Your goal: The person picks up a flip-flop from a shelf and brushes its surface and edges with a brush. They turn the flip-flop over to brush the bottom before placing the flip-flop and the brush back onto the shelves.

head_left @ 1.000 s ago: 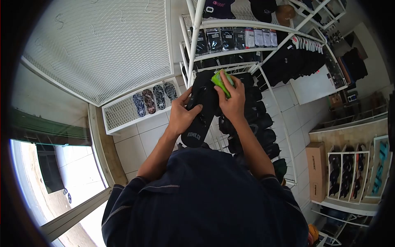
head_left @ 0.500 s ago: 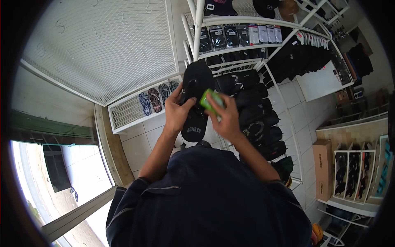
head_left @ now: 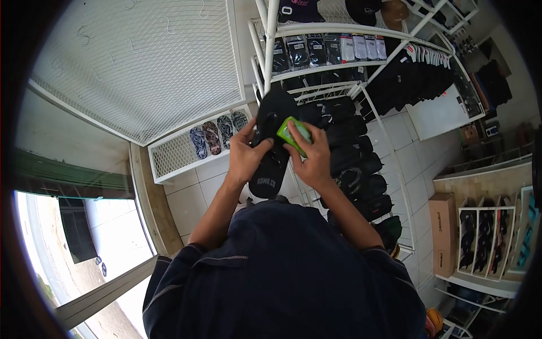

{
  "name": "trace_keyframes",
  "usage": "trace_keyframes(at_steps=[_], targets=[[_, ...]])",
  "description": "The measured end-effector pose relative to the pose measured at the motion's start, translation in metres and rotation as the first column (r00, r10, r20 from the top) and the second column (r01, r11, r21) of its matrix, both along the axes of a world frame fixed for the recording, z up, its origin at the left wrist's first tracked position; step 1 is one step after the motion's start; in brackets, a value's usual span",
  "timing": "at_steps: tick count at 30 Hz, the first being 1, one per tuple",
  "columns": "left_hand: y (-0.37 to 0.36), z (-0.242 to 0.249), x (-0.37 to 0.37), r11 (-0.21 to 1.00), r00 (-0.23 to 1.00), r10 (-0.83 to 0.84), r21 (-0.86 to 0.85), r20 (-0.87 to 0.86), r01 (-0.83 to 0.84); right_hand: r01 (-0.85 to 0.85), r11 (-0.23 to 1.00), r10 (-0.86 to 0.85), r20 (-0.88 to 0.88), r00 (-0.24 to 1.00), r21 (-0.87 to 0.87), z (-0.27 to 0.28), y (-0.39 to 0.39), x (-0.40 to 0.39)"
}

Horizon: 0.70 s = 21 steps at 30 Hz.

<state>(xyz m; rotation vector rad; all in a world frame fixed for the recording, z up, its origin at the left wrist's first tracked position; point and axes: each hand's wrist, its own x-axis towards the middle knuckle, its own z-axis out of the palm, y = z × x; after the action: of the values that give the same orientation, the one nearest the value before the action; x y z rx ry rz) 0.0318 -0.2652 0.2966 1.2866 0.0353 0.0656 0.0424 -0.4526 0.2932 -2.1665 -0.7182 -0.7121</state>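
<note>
A black flip-flop (head_left: 270, 176) with pale lettering near one end is held up in front of my chest, slightly tilted. My left hand (head_left: 246, 155) is closed around its middle from the left, thumb on the upper face by the straps. In my right hand (head_left: 314, 158) is a bright green block (head_left: 294, 135) with rounded corners, pinched between thumb and fingers. The block is at the right edge of the flip-flop, level with the straps; its exact kind does not show.
Several patterned flip-flops (head_left: 212, 138) stand on a low white mesh shelf (head_left: 169, 161) at left. Black bags (head_left: 347, 135) fill a white rack at right, below packaged goods (head_left: 316, 51). A cardboard box (head_left: 444, 234) stands farther right, and a glass door (head_left: 113, 226) is at lower left.
The flip-flop has tilted, its top end leaning further right. My right hand and the green block have shifted slightly right, and the block looks less blurred.
</note>
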Motion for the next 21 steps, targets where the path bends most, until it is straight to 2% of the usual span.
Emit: trace_keyframes(at_steps=[1,3,5,8,9,11,12,15,17,18,19,21], targets=[[0.001,-0.004,-0.001,0.993,0.999,-0.051,0.111,0.013,0.049,-0.002,1.0,0.002,0.002,1.0,0.003,0.002,-0.004,0.009],[-0.008,-0.003,-0.009,0.964,0.997,-0.081,0.253,-0.005,0.08,0.178,0.984,-0.178,0.028,0.984,0.007,0.006,-0.008,0.039],[-0.015,0.002,-0.013,0.971,0.989,-0.148,0.186,-0.02,0.149,0.215,0.976,-0.214,-0.008,0.977,0.033,0.016,-0.009,0.049],[-0.01,0.003,-0.008,0.964,0.991,-0.126,0.232,-0.038,0.132,-0.044,0.995,0.055,0.115,0.992,-0.089,0.026,-0.001,0.041],[-0.008,0.004,-0.008,0.964,0.992,-0.124,0.233,-0.035,0.129,-0.046,0.995,0.057,0.117,0.991,-0.089,0.025,-0.004,0.043],[-0.006,0.005,-0.01,0.961,0.989,-0.148,0.236,-0.002,0.144,0.006,1.0,-0.006,0.0,1.0,-0.029,0.019,-0.014,0.051],[-0.006,0.006,-0.01,0.962,0.99,-0.142,0.235,-0.002,0.138,0.108,0.994,-0.108,-0.031,0.994,0.012,0.017,-0.017,0.06],[-0.003,0.01,-0.01,0.955,0.994,-0.107,0.28,0.007,0.1,0.161,0.983,-0.155,-0.074,0.985,0.092,0.005,-0.012,0.049],[0.005,0.011,-0.008,0.981,0.992,-0.107,0.157,-0.066,0.116,0.08,0.997,-0.08,-0.026,0.996,0.015,0.003,-0.004,0.02],[0.007,0.004,-0.005,0.987,0.999,-0.044,0.155,-0.013,0.045,0.009,1.0,-0.006,-0.077,0.997,0.03,-0.004,0.0,0.006],[0.009,0.002,-0.004,0.987,0.999,-0.04,0.156,-0.019,0.043,-0.06,0.997,0.066,-0.129,0.989,0.051,-0.01,0.003,-0.007],[0.011,0.001,-0.001,0.995,0.999,-0.031,0.094,-0.033,0.034,-0.087,0.996,0.09,-0.107,0.99,0.03,-0.011,0.002,-0.006]])
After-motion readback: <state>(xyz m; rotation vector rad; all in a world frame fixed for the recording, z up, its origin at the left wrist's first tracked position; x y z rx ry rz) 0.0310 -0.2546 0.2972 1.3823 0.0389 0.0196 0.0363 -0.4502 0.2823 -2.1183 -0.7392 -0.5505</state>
